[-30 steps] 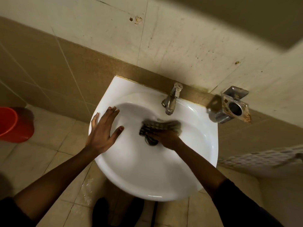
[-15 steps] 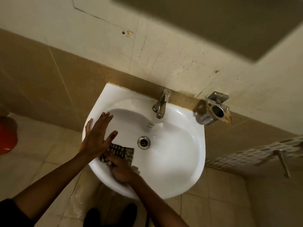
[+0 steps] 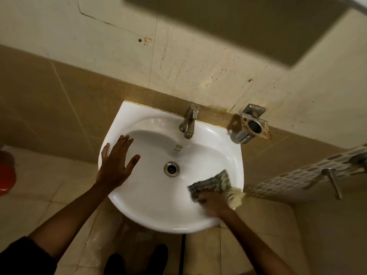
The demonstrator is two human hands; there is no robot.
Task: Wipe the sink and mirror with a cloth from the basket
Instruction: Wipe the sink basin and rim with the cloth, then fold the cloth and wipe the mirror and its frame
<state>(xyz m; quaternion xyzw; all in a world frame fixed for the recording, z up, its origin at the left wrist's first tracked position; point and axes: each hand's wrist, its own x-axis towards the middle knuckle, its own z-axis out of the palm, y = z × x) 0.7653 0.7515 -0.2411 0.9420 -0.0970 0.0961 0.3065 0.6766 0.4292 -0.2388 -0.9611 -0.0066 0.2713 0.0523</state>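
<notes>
At the right front of the sink [image 3: 158, 213], the right hand [image 3: 213, 203] is closed on the cloth [image 3: 212, 183], pressing it flat against the inner wall just under the rim; a loose pale corner hangs over the edge. The left hand [image 3: 117, 165] holds nothing, palm down and fingers spread on the left rim, bracing. The drain [image 3: 171, 169] and tap [image 3: 188, 124] are clear of the cloth. The mirror isn't clearly in view, probably the edge at top right, so that part looks undone. For this pass: keep the cloth flat under the palm, pull in the hanging corner, run overlapping arcs along the wall down to the drain, then do the rim and the tap base. Keep the left-hand brace light.
</notes>
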